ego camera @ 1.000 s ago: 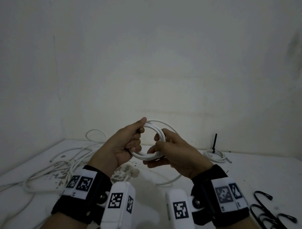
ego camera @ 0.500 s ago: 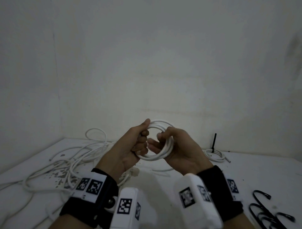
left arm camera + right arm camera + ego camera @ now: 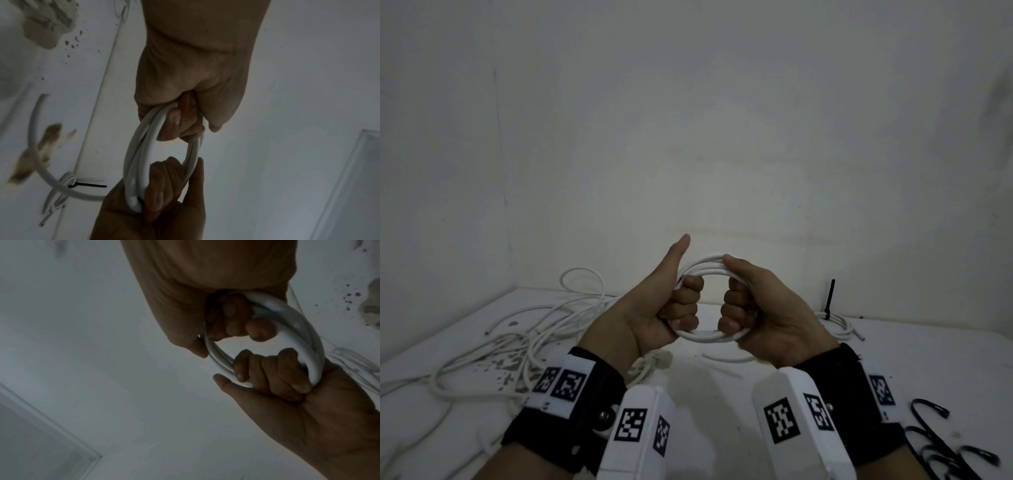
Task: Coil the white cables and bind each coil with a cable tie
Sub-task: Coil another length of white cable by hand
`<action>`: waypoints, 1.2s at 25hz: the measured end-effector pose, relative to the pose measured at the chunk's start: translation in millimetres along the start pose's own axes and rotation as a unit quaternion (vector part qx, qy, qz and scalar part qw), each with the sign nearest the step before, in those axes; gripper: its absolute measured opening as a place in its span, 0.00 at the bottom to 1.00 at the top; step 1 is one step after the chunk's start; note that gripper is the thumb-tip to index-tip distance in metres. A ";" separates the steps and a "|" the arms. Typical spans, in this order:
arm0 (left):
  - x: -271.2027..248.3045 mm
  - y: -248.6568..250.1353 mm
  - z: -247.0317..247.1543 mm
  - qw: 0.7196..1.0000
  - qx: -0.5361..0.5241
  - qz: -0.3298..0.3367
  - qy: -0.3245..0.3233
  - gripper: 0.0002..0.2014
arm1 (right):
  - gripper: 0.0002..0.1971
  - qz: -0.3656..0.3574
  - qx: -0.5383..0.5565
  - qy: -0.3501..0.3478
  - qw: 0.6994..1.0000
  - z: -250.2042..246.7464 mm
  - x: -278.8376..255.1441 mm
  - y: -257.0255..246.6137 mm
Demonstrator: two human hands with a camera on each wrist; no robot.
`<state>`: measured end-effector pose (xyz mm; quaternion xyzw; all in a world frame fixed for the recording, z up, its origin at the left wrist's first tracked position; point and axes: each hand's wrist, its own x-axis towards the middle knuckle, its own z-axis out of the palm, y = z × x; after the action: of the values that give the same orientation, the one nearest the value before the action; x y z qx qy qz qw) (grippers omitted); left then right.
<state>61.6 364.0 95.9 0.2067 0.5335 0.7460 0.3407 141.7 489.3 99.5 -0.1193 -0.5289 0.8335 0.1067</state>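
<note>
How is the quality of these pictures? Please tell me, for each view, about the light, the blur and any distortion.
Head view: dim, grey light; the white cable coil and both hands are sharp, and the black cable ties at the lower right corner are smeared. Left wrist view: dark, the left hand in shadow, the table's stains blurred. Right wrist view: dark and soft, the right hand underexposed, lines bent by the wide lens.

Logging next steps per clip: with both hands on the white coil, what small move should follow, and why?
Probably the right hand lets go and reaches for a black cable tie on the table, while the left hand keeps the coil together: the coil looks fully wound but carries no tie.
</note>
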 end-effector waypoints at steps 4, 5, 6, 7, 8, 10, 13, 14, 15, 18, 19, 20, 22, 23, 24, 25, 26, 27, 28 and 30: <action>2.9 -3.0 -2.9 1.000 -0.005 0.006 0.023 0.26 | 0.27 -0.010 -0.028 -0.024 0.999 0.2 -1.8 0.8; 2.8 -2.4 -4.1 0.999 0.002 0.012 0.033 0.26 | 0.25 -0.014 -0.047 -0.045 0.998 -1.8 -3.4 -0.3; 2.1 -1.6 -5.3 0.999 0.016 0.019 0.045 0.25 | 0.24 -0.024 -0.088 -0.058 0.994 -4.1 -5.6 -2.2; 1.3 -0.8 -6.1 0.997 0.034 0.025 0.058 0.25 | 0.22 -0.045 -0.148 -0.044 0.987 -7.7 -6.3 -3.8; 0.0 0.2 -6.8 0.996 0.054 0.031 0.071 0.24 | 0.21 -0.077 -0.210 -0.005 0.975 -12.0 -5.3 -4.7; -2.8 2.4 -6.6 0.991 0.090 0.043 0.089 0.25 | 0.16 -0.172 -0.285 0.131 0.934 -27.1 1.9 -3.2; -5.2 5.5 -4.2 0.986 0.125 0.055 0.100 0.25 | 0.13 -0.179 -0.415 0.179 0.874 -52.5 11.7 3.4; -5.3 6.3 -3.0 0.984 0.138 0.057 0.102 0.25 | 0.13 -0.116 -0.466 0.116 0.869 -57.0 13.6 9.4; -5.9 6.4 -2.0 0.981 0.152 0.055 0.104 0.26 | 0.11 -0.058 -0.496 0.062 0.864 -61.1 16.6 16.1; -7.0 5.4 -0.6 0.977 0.179 0.047 0.105 0.27 | 0.09 -0.023 -0.504 0.026 0.863 -69.1 25.0 29.4; -7.1 5.5 -0.8 0.977 0.182 0.045 0.106 0.27 | 0.13 -0.028 -0.503 0.036 0.863 -71.9 28.0 30.0; -7.1 5.9 -1.5 0.976 0.183 0.043 0.108 0.27 | 0.16 -0.034 -0.500 0.049 0.864 -73.5 29.6 28.4; -6.9 7.2 -2.7 0.974 0.188 0.044 0.118 0.28 | 0.21 -0.064 -0.461 0.086 0.881 -74.9 26.7 19.2; -6.5 7.2 -3.5 0.972 0.194 0.046 0.124 0.28 | 0.23 -0.091 -0.422 0.105 0.896 -74.6 23.9 12.3; -5.9 6.8 -4.0 0.970 0.201 0.049 0.130 0.29 | 0.24 -0.119 -0.381 0.117 0.910 -71.9 19.4 4.0; -5.5 5.9 -4.5 0.967 0.207 0.052 0.136 0.29 | 0.24 -0.143 -0.342 0.117 0.921 -67.3 14.0 -4.1; -5.0 4.9 -4.8 0.965 0.212 0.056 0.143 0.30 | 0.22 -0.161 -0.307 0.111 0.931 -62.8 9.0 -11.5; -4.3 3.7 -5.9 0.962 0.219 0.060 0.151 0.31 | 0.21 -0.175 -0.273 0.102 0.941 -58.0 3.9 -18.3; -3.0 2.2 -7.2 0.958 0.229 0.065 0.160 0.31 | 0.18 -0.185 -0.242 0.089 0.948 -53.8 -1.7 -25.2; 0.4 -1.8 -12.2 0.945 0.261 0.072 0.183 0.35 | 0.15 -0.200 -0.194 0.053 0.959 -46.8 -12.1 -37.7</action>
<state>53.6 356.7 90.0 0.1863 0.7462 0.6284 0.1166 169.7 541.5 115.4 -0.0742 -0.6871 0.6689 0.2737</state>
